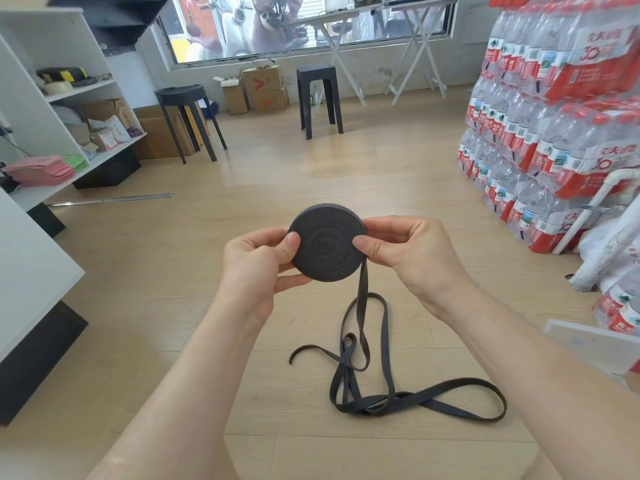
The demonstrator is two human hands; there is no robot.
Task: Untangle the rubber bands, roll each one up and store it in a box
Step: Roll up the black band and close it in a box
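Roll: the wound part of the rubber band, a flat dark roll, is held up with its spiral face toward the camera, between both hands.
Left hand: the left hand holds the roll's left edge, with the thumb flat on the face and the fingers curled behind.
Right hand: the right hand pinches the right edge the same way, thumb in front and fingers behind.
Tail: the tail leaves the roll at its lower right, just under the right thumb, and drops almost straight down from the grip.
Loose loops: the loops lie on the floor, below the grip and a little to its right. They cross one another, and one free end curls out to the left.
Nearer hand: the right, since the tail comes off on its side.
Next step, as I judge it: turn the roll so the tail feeds on flat. The crossed loops below may snag.
Box: I cannot pick one out for certain.
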